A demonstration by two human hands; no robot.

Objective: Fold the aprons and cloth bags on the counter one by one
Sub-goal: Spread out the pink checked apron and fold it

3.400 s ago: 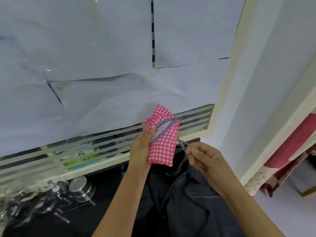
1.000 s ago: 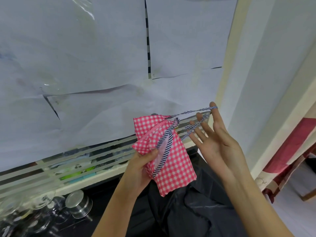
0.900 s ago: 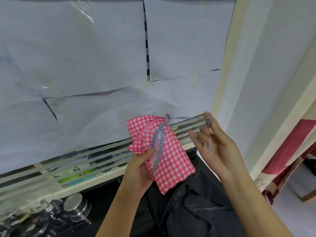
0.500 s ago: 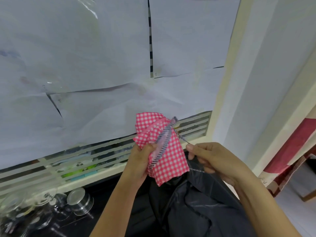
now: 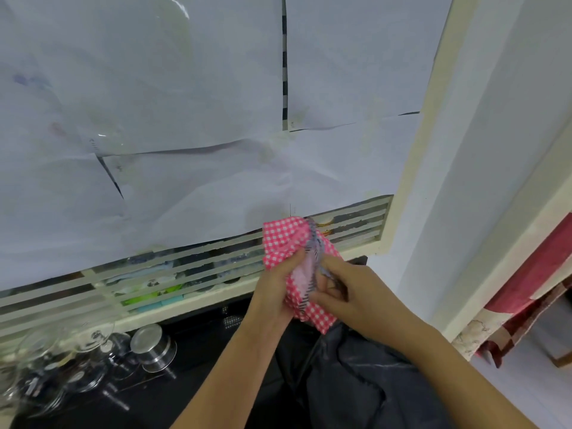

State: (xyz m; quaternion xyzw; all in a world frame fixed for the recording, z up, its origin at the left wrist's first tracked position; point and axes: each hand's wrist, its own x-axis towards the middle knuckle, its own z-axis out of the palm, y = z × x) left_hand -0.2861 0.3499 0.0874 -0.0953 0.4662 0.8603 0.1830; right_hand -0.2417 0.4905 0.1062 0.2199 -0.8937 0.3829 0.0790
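Observation:
A pink-and-white checked cloth bundle (image 5: 283, 239), folded small and wound with a navy striped tie (image 5: 315, 243), is held up in the air above the dark counter (image 5: 198, 360). My left hand (image 5: 275, 289) grips the bundle from the left, thumb on its front. My right hand (image 5: 346, 292) is against the bundle's right side, fingers curled and pinching the striped tie at the front. A dark grey cloth (image 5: 356, 376) lies crumpled on the counter below both hands.
Steel lidded pots and glass lids (image 5: 93, 360) crowd the counter's left end. A slatted window ledge (image 5: 192, 274) runs behind, with white paper sheets (image 5: 185, 119) covering the window above. A white wall post (image 5: 464, 181) stands at the right, with red fabric (image 5: 538, 274) beyond.
My right hand, which had drawn the striped tie out to the right, has come back in against the bundle. The bundle has sunk lower and looks wound tighter.

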